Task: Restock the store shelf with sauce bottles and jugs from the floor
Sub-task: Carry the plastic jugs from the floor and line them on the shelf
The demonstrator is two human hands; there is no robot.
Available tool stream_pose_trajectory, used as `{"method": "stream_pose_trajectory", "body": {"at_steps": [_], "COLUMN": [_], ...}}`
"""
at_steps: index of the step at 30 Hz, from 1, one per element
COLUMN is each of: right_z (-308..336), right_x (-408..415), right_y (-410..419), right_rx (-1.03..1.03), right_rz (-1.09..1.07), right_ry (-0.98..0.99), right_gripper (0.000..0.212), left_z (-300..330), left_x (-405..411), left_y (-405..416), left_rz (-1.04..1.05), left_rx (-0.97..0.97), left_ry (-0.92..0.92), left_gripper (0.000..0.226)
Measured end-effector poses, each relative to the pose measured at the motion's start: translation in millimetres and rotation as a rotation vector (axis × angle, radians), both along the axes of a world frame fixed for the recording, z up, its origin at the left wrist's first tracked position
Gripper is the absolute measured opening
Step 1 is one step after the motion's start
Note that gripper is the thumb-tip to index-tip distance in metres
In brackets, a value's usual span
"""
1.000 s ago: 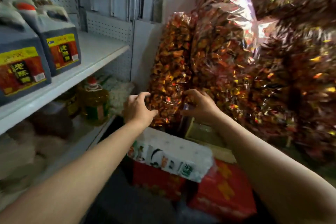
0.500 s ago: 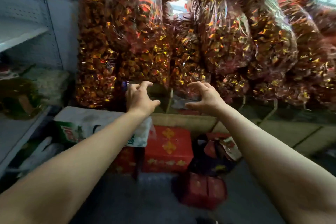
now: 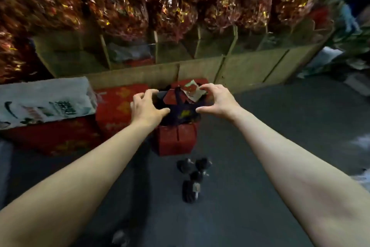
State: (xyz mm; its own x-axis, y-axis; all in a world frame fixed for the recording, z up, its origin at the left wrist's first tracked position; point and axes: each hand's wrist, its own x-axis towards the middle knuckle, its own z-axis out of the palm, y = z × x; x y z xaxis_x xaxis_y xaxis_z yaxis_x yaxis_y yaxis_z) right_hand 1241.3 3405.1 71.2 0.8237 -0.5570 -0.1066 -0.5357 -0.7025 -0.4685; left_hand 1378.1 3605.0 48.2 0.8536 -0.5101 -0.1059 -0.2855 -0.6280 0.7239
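A dark bundle of jugs with red labels (image 3: 180, 104) sits on a red carton (image 3: 176, 140) on the floor; blur hides its detail. My left hand (image 3: 147, 106) hovers at its left side and my right hand (image 3: 217, 99) at its right side. Both have spread, curved fingers and hold nothing; I cannot tell whether they touch the bundle. Closer to me, several small dark bottles (image 3: 193, 167) stand on the grey floor, and one (image 3: 190, 191) lies below them. The shelf is out of view.
Big bags of red and gold wrapped sweets (image 3: 170, 0) fill the wooden bins (image 3: 200, 68) behind. More red cartons (image 3: 118, 106) and a white pack of paper rolls (image 3: 44, 98) lie at the left. Grey floor (image 3: 280, 126) spreads to the right.
My view has swung right and down from the shelf to the floor. Both hands, held apart and empty throughout, have come down to either side of the dark bundle.
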Motion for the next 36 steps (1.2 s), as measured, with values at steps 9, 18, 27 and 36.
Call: {"method": "stream_pose_trajectory", "body": {"at_steps": [9,18,27,36], "right_z": [-127.5,-277.8,-473.5,-678.7], "right_x": [-120.2,-180.0,-227.5,-232.1], "right_y": [8.4,47.0,77.0,78.5], "right_rx": [0.191,0.343,0.485,0.534], "right_rz": [-0.297,-0.53,-0.629,-0.663], "right_ry": [0.088,0.108,0.18,0.114], "right_gripper": [0.077,0.076,0.078,0.087], "left_z": [-101.8,-236.7,-411.2,-616.2], "left_x": [-69.3,-103.8,-135.1,-136.1], "left_y": [-34.0,-31.3,-33.3,-63.2], "left_rz": [-0.273,-0.432,-0.5,-0.605], "left_rx": [0.1,0.16,0.281,0.251], "left_ry": [0.142,0.258,0.354,0.392], "left_gripper": [0.063,0.063,0.068,0.069]}}
